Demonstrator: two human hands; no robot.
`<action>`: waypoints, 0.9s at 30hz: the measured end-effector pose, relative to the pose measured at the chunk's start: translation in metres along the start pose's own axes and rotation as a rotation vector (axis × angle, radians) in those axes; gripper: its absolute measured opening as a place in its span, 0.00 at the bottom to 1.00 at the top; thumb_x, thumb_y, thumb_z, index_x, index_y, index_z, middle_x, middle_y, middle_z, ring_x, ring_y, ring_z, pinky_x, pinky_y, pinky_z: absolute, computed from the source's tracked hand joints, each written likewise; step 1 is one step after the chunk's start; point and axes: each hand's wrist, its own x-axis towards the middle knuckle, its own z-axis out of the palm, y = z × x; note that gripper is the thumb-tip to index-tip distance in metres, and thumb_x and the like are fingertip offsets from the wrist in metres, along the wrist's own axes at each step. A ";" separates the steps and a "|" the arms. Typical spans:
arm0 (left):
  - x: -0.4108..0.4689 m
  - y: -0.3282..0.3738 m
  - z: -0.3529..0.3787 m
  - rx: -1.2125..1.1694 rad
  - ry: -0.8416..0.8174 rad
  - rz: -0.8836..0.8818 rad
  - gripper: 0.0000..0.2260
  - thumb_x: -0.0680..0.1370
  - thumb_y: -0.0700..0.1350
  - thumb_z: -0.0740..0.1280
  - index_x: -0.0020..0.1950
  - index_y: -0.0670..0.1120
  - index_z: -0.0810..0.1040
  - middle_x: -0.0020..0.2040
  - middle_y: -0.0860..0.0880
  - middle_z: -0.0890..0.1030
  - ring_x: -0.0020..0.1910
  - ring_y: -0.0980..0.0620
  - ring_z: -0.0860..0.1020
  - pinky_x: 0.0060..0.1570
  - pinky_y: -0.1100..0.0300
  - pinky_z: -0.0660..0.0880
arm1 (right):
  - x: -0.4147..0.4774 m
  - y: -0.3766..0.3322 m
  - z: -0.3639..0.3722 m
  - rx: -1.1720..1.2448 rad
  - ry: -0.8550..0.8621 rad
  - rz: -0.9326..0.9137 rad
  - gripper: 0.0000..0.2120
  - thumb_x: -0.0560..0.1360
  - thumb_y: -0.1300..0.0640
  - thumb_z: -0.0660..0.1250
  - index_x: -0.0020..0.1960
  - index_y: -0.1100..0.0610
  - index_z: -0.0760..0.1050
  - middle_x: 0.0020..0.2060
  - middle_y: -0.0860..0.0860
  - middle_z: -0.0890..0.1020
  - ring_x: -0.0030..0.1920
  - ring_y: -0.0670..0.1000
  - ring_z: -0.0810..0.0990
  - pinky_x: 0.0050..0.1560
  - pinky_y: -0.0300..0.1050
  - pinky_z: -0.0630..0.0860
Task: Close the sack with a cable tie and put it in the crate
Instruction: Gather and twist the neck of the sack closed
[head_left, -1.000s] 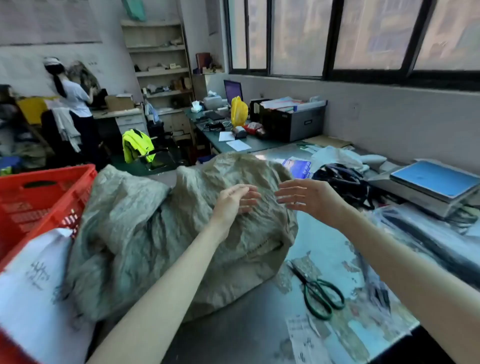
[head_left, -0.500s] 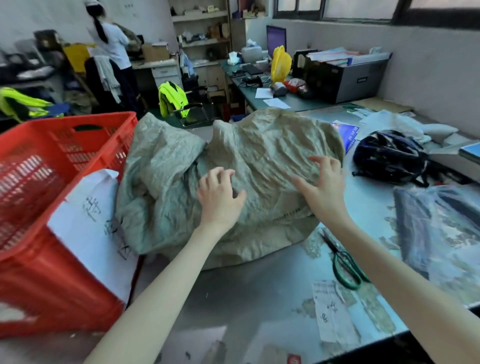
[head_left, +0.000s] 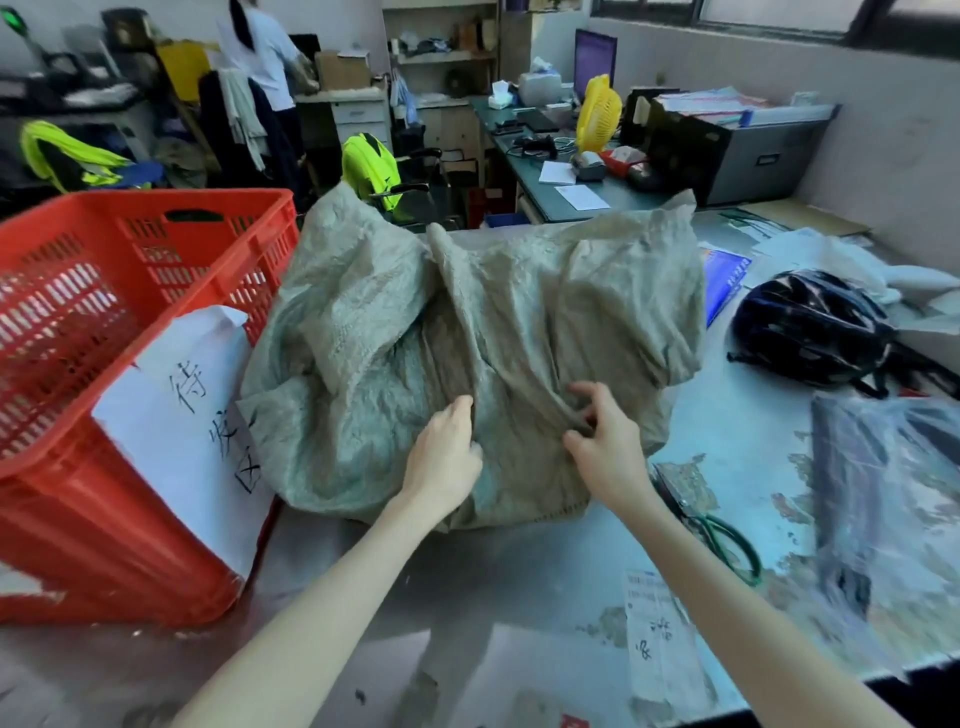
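A large crumpled grey-beige woven sack (head_left: 519, 322) lies on the table in front of me, bulging and folded over itself. My left hand (head_left: 441, 457) presses its fingers into a fold at the sack's near side. My right hand (head_left: 605, 447) pinches the fabric just to the right of it, thumb and fingers closed on a wrinkle. A red slatted plastic crate (head_left: 104, 291) stands at the left, touching the sack, with a white handwritten paper sheet (head_left: 187, 426) hanging over its near wall. I see no cable tie.
Green-handled scissors (head_left: 727, 540) lie on the table right of my right forearm. A black helmet (head_left: 810, 332) and a plastic-wrapped dark item (head_left: 893, 509) sit at the right. A paper slip (head_left: 654, 639) lies near the front edge. A person stands far back left.
Both hands came down from the top of the sack to its near side and closed on the fabric. My view tilted downward and closer.
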 end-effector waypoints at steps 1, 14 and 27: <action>-0.001 0.000 0.002 -0.026 -0.012 0.014 0.23 0.78 0.38 0.61 0.73 0.42 0.62 0.69 0.43 0.71 0.67 0.43 0.71 0.61 0.51 0.71 | -0.004 0.002 0.001 0.000 -0.009 -0.007 0.22 0.71 0.70 0.63 0.62 0.55 0.72 0.40 0.47 0.74 0.40 0.47 0.73 0.36 0.28 0.66; -0.061 -0.019 0.042 -0.061 -0.242 0.069 0.21 0.78 0.41 0.57 0.72 0.47 0.68 0.69 0.47 0.73 0.66 0.44 0.72 0.61 0.54 0.72 | -0.046 0.048 0.012 -0.158 -0.134 0.083 0.02 0.66 0.67 0.63 0.37 0.63 0.73 0.31 0.61 0.78 0.34 0.59 0.74 0.30 0.40 0.62; -0.136 -0.050 0.076 0.106 -0.801 -0.133 0.21 0.78 0.45 0.53 0.70 0.53 0.70 0.68 0.43 0.72 0.66 0.40 0.71 0.64 0.51 0.70 | -0.056 -0.031 0.002 0.077 0.081 -0.282 0.24 0.69 0.45 0.67 0.61 0.55 0.70 0.55 0.51 0.77 0.57 0.53 0.74 0.58 0.47 0.71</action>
